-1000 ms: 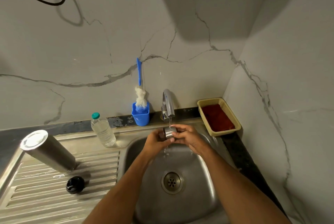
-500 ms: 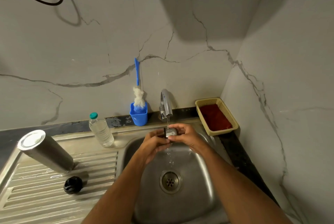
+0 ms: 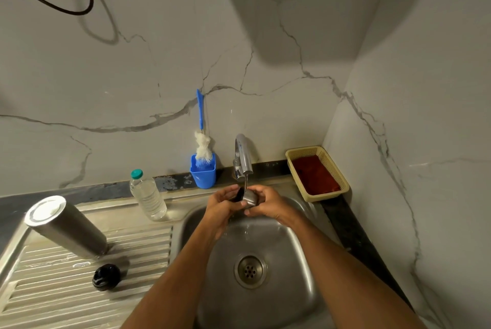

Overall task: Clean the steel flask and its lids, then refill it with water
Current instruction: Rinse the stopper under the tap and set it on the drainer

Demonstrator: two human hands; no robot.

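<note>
Both my hands hold a small steel lid (image 3: pixel 249 198) with a dark inside under the running tap (image 3: pixel 242 156), over the sink basin (image 3: pixel 287 289). My left hand (image 3: pixel 222 203) grips its left side with fingers curled round the dark opening. My right hand (image 3: pixel 266 201) grips the steel side from the right. The steel flask (image 3: pixel 65 227) stands upside down on the ribbed drainboard (image 3: pixel 53 299) at the left. A black inner lid (image 3: pixel 106 276) lies on the drainboard in front of the flask.
A clear water bottle with a green cap (image 3: pixel 147 196) stands at the drainboard's back edge. A blue cup holding a bottle brush (image 3: pixel 203 169) sits behind the sink. A yellow basket with a red cloth (image 3: pixel 317 173) occupies the right corner. Marble walls close in behind and right.
The lid has turned in my hands, so its dark inside now faces left. Water keeps running over it. The flask and black lid have not moved.
</note>
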